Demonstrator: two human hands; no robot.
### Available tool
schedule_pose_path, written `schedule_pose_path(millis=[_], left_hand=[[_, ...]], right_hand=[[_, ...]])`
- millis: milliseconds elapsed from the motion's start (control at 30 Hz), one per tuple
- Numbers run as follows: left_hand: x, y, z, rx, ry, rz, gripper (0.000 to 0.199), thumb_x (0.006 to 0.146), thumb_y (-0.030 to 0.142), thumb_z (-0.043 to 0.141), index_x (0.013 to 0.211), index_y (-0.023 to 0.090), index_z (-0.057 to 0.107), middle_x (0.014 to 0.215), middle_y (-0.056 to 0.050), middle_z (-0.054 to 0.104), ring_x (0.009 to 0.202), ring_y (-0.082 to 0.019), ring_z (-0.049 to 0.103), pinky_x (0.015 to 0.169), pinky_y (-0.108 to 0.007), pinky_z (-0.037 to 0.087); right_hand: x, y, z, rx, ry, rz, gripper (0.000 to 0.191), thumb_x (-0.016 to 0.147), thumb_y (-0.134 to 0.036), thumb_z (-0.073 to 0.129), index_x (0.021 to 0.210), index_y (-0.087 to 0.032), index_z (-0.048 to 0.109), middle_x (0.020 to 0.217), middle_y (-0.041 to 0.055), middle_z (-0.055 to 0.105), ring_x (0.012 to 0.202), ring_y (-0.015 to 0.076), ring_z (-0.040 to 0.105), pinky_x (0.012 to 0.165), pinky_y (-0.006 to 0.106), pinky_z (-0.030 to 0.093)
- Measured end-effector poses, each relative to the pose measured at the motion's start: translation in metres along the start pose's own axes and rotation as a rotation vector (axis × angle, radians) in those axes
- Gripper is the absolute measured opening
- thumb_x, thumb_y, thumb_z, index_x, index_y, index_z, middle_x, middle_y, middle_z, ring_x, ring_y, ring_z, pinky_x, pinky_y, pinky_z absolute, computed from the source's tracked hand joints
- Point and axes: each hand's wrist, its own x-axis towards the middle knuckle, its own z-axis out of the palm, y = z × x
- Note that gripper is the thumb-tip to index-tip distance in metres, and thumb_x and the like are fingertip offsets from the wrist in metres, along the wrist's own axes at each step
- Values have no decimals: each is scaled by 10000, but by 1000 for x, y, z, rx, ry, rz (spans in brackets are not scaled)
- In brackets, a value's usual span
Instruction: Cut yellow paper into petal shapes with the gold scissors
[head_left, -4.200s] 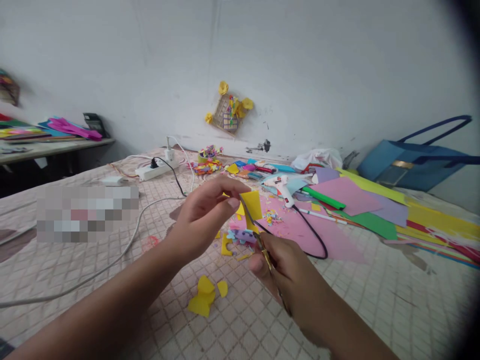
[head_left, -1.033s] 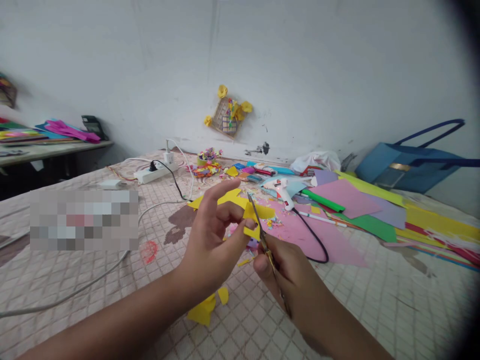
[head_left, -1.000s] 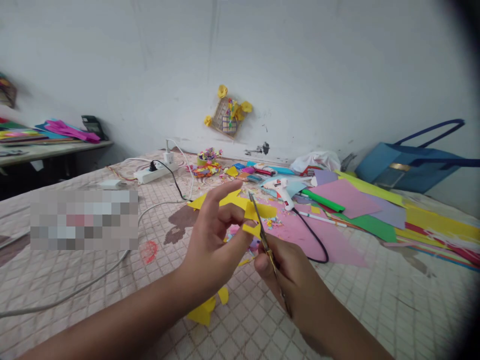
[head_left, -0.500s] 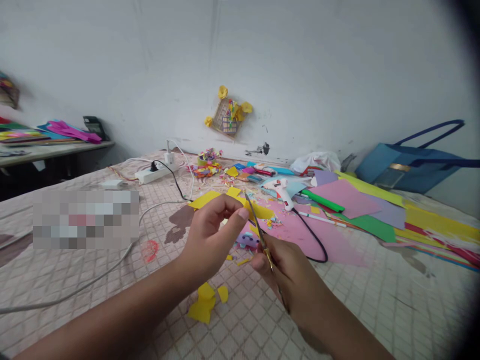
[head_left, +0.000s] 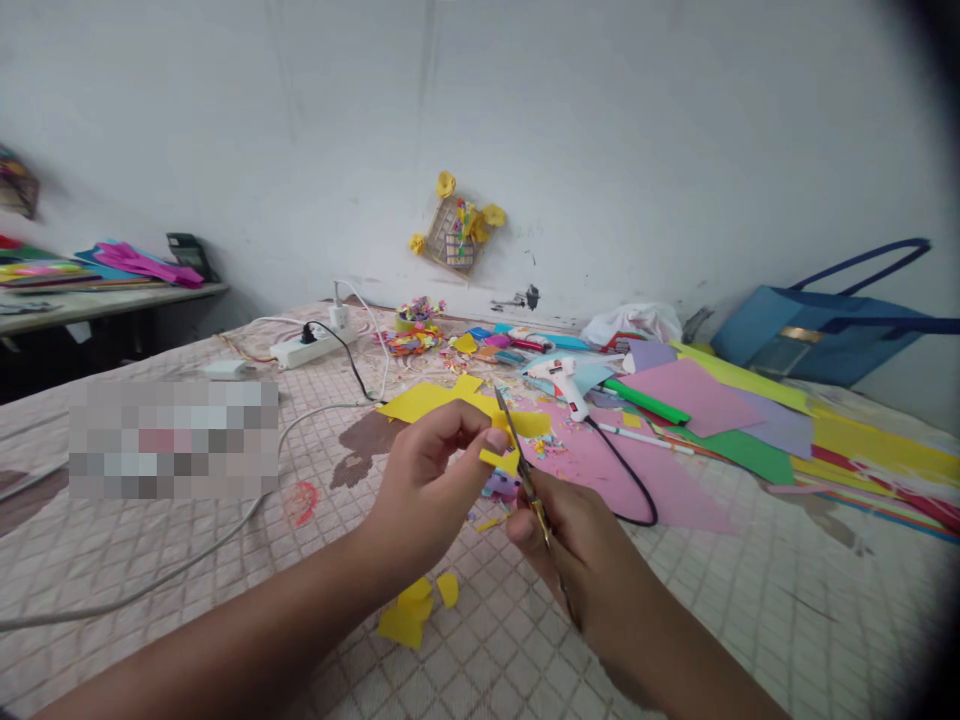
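Observation:
My left hand is closed, thumb and fingers pinching a small piece of yellow paper. Held in my right hand is a pair of scissors with gold-coloured handles, the blades pointing up and away beside the left thumb and against the yellow paper. Below the hands, several yellow paper offcuts lie on the checked tablecloth. Behind the fingers a small purple thing with dark dots is partly hidden. A larger yellow sheet lies beyond the left hand.
A white glue gun with a black cable lies on pink paper. Coloured sheets spread to the right, below a blue bag. A white power strip and cables are at back left. A decorated frame hangs on the wall.
The yellow piece at my left fingertips now shows more, sticking out toward the scissors and covering part of the purple thing. Both hands have shifted slightly.

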Motion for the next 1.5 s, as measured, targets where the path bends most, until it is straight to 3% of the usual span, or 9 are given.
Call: schedule_pose_path(millis=[600,933,1100,1233,1300,1400,1500], left_hand=[[-2,4,3,53,-6,18,190,755,167,525,575,178,464,573,39,475,569,-97,433,569,-232,356],[-1,0,1,22,-25,-8,200,765,205,531,576,180,473,568,38,466,555,-100,425,558,-237,356],[4,-3,-1,-230,-4,-81,240,797,357,450,698,184,584,693,-19,547,693,-159,505,648,-288,408],[17,1,-7,-466,-116,-221,468,801,514,346,922,143,604,891,-107,619,871,-239,565,752,-376,447],[23,4,-15,-397,-137,-167,490,807,532,345,1019,156,576,974,-115,617,963,-255,553,823,-404,434],[28,8,-28,7,-155,46,454,762,427,550,1173,237,508,1187,-83,535,1161,-260,434,921,-401,391],[31,10,-37,344,-285,189,419,734,310,625,1145,280,548,1319,-71,418,1266,-277,300,916,-394,409]], right_hand=[[0,1,3,15,15,2,474,827,-616,369,754,-176,530,647,9,533,579,142,463,525,250,356],[1,-2,3,8,10,35,389,836,-564,420,768,-200,540,649,4,556,570,146,481,528,257,368],[1,-6,1,25,1,27,378,865,-525,393,750,-195,535,640,5,572,567,148,504,502,247,351],[1,-6,1,8,-23,26,365,881,-496,383,723,-195,516,644,13,590,570,152,521,498,245,343],[2,-4,1,-51,-11,24,364,881,-489,388,699,-193,496,625,16,583,553,150,512,497,248,332],[6,1,3,-196,-1,0,345,882,-465,396,698,-187,485,641,28,587,559,157,510,500,256,311],[11,4,5,-384,-11,-7,300,883,-416,406,723,-178,492,689,45,605,585,177,528,500,262,284]])
